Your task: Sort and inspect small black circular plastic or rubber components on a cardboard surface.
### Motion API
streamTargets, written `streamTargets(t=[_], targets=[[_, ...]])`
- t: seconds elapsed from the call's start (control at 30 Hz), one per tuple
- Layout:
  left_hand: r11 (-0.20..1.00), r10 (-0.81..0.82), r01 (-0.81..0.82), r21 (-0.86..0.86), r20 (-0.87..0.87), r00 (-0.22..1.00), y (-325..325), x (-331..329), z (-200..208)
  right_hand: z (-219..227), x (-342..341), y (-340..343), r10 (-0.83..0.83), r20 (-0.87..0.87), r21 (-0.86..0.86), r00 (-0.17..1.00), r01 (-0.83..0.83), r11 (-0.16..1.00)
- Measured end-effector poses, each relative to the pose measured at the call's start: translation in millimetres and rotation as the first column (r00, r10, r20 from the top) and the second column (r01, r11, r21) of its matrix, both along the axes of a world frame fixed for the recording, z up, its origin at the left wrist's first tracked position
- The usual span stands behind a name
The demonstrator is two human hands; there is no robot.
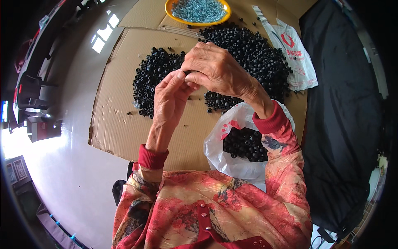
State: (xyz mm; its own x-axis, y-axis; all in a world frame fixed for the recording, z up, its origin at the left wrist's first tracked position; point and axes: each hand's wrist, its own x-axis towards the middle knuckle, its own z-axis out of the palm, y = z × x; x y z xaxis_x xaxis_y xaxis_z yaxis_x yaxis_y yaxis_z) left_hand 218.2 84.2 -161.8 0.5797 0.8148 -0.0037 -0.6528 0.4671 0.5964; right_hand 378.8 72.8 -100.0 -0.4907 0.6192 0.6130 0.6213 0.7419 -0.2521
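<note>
The left hand (169, 97) and right hand (217, 68) pinch a small black piece (187, 72), mostly hidden by fingers, between the left heap (150, 76) and right heap (261, 58). Cardboard (116, 97) extends left to its edge; a plastic bag (215, 145) sits near right.

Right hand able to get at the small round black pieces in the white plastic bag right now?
Probably yes: the white plastic bag gapes open, exposing the small round black pieces, though the right hand meets the left hand.
</note>
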Motion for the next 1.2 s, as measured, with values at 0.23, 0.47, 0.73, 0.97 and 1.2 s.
streamTargets(t=[0.23,0.47,0.73,0.97,1.2], targets=[[0.98,0.087,-0.086,-0.178,-0.003,0.996,-1,-26,-27,-72,28,-5,-0.245,0.322,-0.289,0.914,0.342,0.894],[0.978,0.03,-0.047,-0.205,-0.085,0.996,-13,-29,-38,-109,20,-11,-0.329,0.374,-0.144,0.867,0.405,0.903],[0.971,0.049,-0.081,-0.224,-0.146,0.988,-18,-34,-44,-93,19,-17,-0.276,0.293,-0.201,0.916,0.341,0.918],[0.98,0.052,-0.088,-0.181,-0.191,0.98,-20,-33,-50,-90,30,-15,-0.293,0.131,-0.244,0.947,0.317,0.916],[0.983,0.038,-0.082,-0.165,-0.256,0.966,-25,-45,-61,-92,27,-18,-0.234,0.153,-0.263,0.96,0.268,0.927]])
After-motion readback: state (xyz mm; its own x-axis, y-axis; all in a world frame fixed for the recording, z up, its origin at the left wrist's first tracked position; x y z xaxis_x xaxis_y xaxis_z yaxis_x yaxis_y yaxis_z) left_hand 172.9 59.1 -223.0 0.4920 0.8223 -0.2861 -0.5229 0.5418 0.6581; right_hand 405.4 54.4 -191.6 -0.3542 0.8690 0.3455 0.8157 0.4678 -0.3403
